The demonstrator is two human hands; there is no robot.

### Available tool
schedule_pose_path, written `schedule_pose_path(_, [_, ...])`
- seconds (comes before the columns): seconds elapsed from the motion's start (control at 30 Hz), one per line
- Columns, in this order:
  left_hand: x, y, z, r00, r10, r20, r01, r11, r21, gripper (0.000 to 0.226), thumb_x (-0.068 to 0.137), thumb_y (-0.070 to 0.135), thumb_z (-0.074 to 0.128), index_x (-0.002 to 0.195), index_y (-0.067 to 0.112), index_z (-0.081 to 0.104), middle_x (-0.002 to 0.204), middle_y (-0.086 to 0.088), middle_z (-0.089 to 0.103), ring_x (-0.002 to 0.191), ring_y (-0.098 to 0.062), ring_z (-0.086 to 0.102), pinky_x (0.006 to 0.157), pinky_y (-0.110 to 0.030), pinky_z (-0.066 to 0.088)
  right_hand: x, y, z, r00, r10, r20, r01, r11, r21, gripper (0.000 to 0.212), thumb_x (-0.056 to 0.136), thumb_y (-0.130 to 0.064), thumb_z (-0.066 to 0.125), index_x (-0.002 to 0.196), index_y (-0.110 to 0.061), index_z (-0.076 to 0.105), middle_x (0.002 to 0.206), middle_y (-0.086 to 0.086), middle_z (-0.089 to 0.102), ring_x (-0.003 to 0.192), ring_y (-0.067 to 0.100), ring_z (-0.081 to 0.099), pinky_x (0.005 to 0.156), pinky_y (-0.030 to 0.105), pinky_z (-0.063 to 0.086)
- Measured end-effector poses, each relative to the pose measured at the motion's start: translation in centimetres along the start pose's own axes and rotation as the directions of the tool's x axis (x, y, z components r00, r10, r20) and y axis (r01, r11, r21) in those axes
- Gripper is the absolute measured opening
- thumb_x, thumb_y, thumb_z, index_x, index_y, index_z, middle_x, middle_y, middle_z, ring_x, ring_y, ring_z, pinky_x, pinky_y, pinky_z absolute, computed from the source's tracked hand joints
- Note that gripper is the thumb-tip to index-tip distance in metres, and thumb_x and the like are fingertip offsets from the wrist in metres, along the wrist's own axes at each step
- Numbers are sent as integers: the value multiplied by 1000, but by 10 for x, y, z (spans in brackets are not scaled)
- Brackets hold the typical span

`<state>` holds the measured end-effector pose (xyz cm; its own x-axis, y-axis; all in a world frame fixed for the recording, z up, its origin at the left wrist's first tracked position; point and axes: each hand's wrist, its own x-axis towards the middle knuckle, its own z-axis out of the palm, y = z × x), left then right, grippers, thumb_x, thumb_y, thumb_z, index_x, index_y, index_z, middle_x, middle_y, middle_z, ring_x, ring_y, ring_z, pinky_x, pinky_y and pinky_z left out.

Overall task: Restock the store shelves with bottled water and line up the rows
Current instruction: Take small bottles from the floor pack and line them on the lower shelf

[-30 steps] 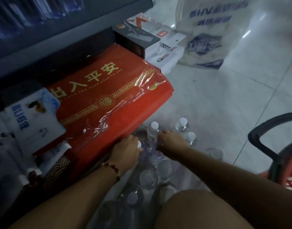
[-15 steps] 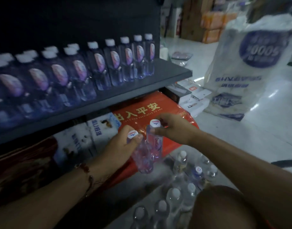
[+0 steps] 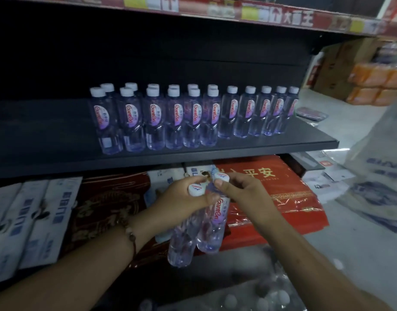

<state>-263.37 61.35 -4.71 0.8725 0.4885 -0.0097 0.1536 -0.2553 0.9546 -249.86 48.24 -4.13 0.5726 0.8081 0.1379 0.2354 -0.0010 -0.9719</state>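
Two bottles hang below the shelf (image 3: pixel 215 151): our left hand (image 3: pixel 184 198) grips one bottle (image 3: pixel 181 243) near its cap, our right hand (image 3: pixel 242 194) apparently pinches the other bottle (image 3: pixel 212 232) likewise. Lifted carelessly, they could topple the row (image 3: pixel 193 117).

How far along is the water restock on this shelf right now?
Partly done. Done: a front row of water bottles stands on the dark shelf, with a second row behind its left part only. In hand: the left hand and right hand each grip one bottle near its cap, below the shelf. Left: the shelf's left stretch is bare, and more bottles wait on the floor.
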Motion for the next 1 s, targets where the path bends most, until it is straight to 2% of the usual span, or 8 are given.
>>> schedule_pose_path(0.1, [-2, -7, 1, 1000, -10, 13, 11, 999, -32, 10, 91, 33, 74, 96, 25, 77, 88, 2, 77, 83, -7, 70, 80, -28, 51, -2, 8, 12, 999, 34, -26, -33, 998, 53, 21, 87, -30, 73, 94, -10, 77, 91, 12, 77, 90, 32, 73, 83, 39, 58])
schedule_pose_path(0.3, [4, -18, 2, 997, -75, -35, 68, 984, -162, 13, 90, 27, 75, 98, 17, 77, 92, -2, 78, 91, -15, 74, 81, -31, 53, 5, 23, 21, 993, 117, -34, -109, 977, 182, 39, 82, -36, 75, 111, -11, 70, 101, 6, 77, 97, 23, 74, 96, 42, 55])
schedule_pose_path(0.53, [16, -13, -11, 972, -194, -134, 131, 917, -377, 29, 86, 29, 77, 109, 11, 75, 93, -6, 79, 85, -19, 75, 65, -28, 55, 9, 31, 21, 946, 219, 238, -253, 960, 121, 65, 79, -34, 82, 136, -26, 52, 128, -5, 66, 118, 14, 64, 94, 27, 53])
schedule_pose_path(0.67, [18, -7, -17, 966, -234, -108, 166, 885, -436, 27, 76, 35, 77, 92, 13, 78, 93, -8, 79, 88, -25, 74, 80, -40, 59, 4, 30, 28, 914, 257, 314, -290, 955, 63, 19, 88, -17, 73, 106, -15, 68, 101, 2, 77, 96, 18, 73, 87, 29, 58])
schedule_pose_path(0.73, [18, -7, -22, 963, -260, -71, 201, 869, -452, 41, 71, 44, 80, 97, 13, 80, 103, -12, 78, 100, -32, 73, 92, -48, 57, 4, 30, 29, 908, 296, 296, -338, 936, 101, 30, 86, -25, 75, 112, -10, 69, 107, 10, 76, 101, 27, 72, 99, 45, 53])
schedule_pose_path(0.83, [18, -6, -29, 961, -273, -48, 208, 822, -530, 54, 64, 48, 87, 106, 14, 79, 113, -11, 75, 111, -36, 67, 106, -59, 46, 2, 24, 24, 883, 356, 306, -433, 871, 234, 36, 83, -37, 72, 110, -12, 71, 105, 10, 75, 92, 26, 73, 87, 44, 58])
schedule_pose_path(0.93, [17, -1, -39, 951, -298, -81, 185, 760, -623, 29, 63, 36, 86, 83, 16, 79, 95, -7, 74, 90, -27, 67, 105, -55, 48, 0, 21, 17, 821, 453, 348, -562, 751, 347, 47, 77, -51, 67, 107, -15, 70, 112, 11, 74, 89, 26, 71, 82, 43, 57])
schedule_pose_path(1.0, [17, 2, -46, 946, -311, -94, 161, 698, -698, 19, 66, 30, 78, 73, 13, 74, 78, -7, 71, 65, -21, 68, 78, -43, 61, -2, 23, 14, 798, 453, 398, -596, 687, 415, 56, 73, -54, 77, 110, -13, 70, 121, 19, 69, 95, 32, 67, 96, 52, 48])
